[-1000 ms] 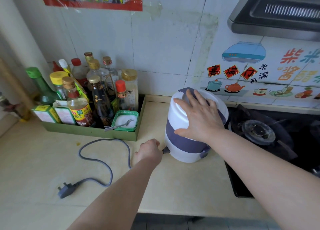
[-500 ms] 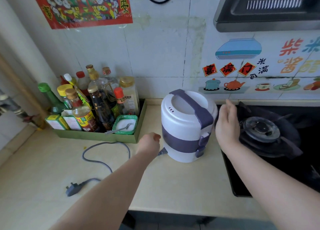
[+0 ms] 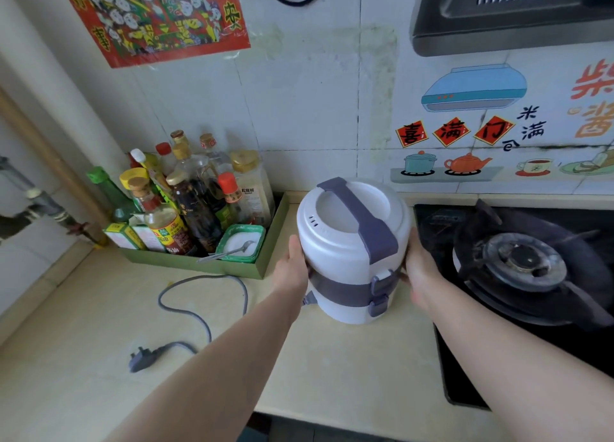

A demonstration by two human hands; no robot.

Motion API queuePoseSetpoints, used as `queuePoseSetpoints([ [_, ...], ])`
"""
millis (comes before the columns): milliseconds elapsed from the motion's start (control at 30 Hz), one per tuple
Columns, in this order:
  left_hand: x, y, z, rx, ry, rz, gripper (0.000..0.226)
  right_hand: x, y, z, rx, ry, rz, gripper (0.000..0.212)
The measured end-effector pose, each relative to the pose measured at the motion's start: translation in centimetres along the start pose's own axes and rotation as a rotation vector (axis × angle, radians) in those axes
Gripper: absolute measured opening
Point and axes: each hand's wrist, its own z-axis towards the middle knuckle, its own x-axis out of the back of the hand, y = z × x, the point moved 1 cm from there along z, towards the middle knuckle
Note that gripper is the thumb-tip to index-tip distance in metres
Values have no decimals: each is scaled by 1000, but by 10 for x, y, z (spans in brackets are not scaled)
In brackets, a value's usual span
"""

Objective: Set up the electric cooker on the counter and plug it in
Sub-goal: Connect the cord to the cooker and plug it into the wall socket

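**Both hands on the cooker, plug loose on the counter**

Head view: the electric cooker (image 3: 345,242), white with a purple band and carry handle, stands upright on the counter (image 3: 349,375), between the green tray (image 3: 199,266) of sauce bottles (image 3: 186,209) and the gas hob (image 3: 525,262). It sits close to the hob's edge and near the tiled back wall.

The left hand (image 3: 292,268) holds the cooker's left side, thumb lying up along the wall. Its other fingers curve round behind the body and are hidden. The right hand (image 3: 420,270) grips the opposite side, fingers curved against the wall, their tips hidden too.

1 grey cord (image 3: 212,275) leaves the cooker's lower left, loops across the counter in front of the tray and ends in a plug (image 3: 141,360) lying flat on the worktop, well apart from the cooker.
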Motion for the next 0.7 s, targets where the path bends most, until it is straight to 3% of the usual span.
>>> queuePoseSetpoints([
  [267, -12, 10, -2, 92, -59, -75, 64, 0, 6, 8, -11, -1, 102, 44],
  [400, -20, 27, 1, 38, -115, -67, 52, 7, 18, -6, 12, 12, 169, 46],
  [533, -27, 28, 8, 33, -192, -104, 36, 11, 25, -22, -19, 111, 128, 65],
  [633, -28, 29, 11, 26, -247, -97, 29, 13, 24, -31, -4, 143, 94, 43],
  [700, -29, 30, 15, 8, -265, -94, 27, 12, 25, -38, 13, 140, 93, 44],
])
